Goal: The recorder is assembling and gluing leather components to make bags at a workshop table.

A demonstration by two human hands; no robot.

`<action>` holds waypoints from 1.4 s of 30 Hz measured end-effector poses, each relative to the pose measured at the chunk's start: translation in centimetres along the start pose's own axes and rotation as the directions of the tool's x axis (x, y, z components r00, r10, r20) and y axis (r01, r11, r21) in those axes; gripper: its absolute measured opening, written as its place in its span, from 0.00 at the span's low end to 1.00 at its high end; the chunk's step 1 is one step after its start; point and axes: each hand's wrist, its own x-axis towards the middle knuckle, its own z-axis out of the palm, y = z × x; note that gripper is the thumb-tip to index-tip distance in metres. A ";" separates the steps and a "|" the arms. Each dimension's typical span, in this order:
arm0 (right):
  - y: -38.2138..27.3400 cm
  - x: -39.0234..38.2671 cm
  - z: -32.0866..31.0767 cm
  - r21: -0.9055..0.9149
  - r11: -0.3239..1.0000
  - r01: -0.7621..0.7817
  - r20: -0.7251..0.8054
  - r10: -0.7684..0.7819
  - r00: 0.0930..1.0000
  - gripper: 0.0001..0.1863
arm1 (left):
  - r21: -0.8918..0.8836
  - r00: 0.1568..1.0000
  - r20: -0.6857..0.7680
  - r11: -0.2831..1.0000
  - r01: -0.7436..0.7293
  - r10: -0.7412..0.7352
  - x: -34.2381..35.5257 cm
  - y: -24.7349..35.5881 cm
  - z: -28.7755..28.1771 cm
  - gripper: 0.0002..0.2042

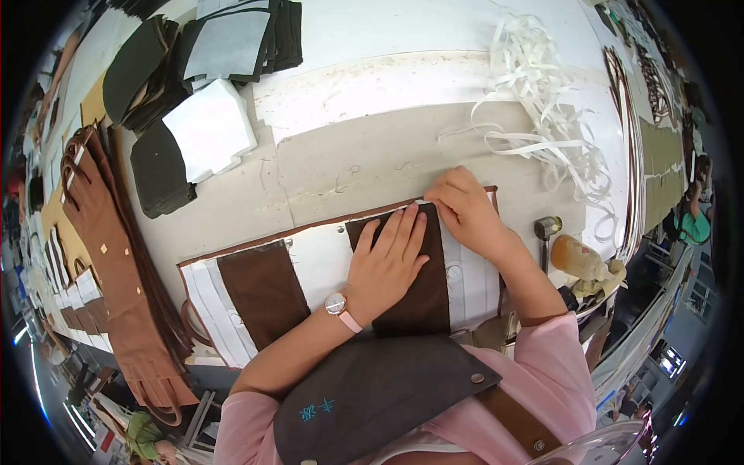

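Note:
An open bag piece (318,267) with white backing, a brown edge, dark brown panels (260,294) and metal snaps lies crosswise before me. My left hand (385,267), a watch on its wrist, lies on the right dark panel (422,302), fingers extended toward its upper edge. Just right of those fingertips, my right hand (465,213) has its fingers bent and pinched on the panel's top edge; what lies between the fingertips is partly hidden.
Brown leather pieces with handles (116,287) are stacked left. Dark pieces (139,70) and white sheets (209,128) lie upper left, tangled white tape (527,77) upper right. A hammer (548,229) and amber bottle (577,260) sit right. Other people are at the margins.

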 end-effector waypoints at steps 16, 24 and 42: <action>-0.9 -0.4 -0.1 -0.244 0.947 0.208 0.084 -0.193 0.978 0.14 | -0.064 0.995 -0.086 0.997 0.039 -0.044 0.6 -0.4 0.5 0.28; 0.2 -1.4 -1.5 -0.082 0.987 -0.135 -0.052 0.131 0.990 0.09 | 0.081 0.994 -0.104 0.997 -0.010 0.019 1.6 -0.8 0.3 0.26; 0.4 -2.0 -1.9 -0.266 0.962 0.065 0.036 -0.057 0.998 0.13 | -0.011 0.996 -0.085 1.000 -0.002 0.001 3.0 -1.1 0.4 0.24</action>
